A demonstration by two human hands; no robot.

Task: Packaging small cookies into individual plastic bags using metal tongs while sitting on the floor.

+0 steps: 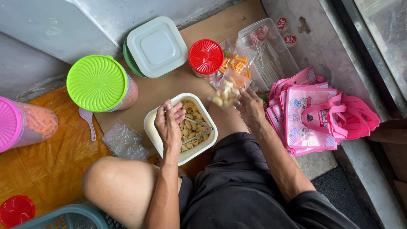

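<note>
- Your left hand [168, 125] has its fingers pinched round metal tongs [199, 129], tips down in the white tub of pale crackers [150, 127].
- Your right hand [250, 108] grips a clear snack bag [229, 89], just above the tub's far corner.
- Pink tote bags [322, 112] are stacked right beside that arm.

pink-lidded jar [23, 123] & red lid [16, 210] cut off at left edge, snack bag [227, 91] blurred

Clear snack packet [229, 87] held up; pink printed bags [316, 112] stacked right.
</note>
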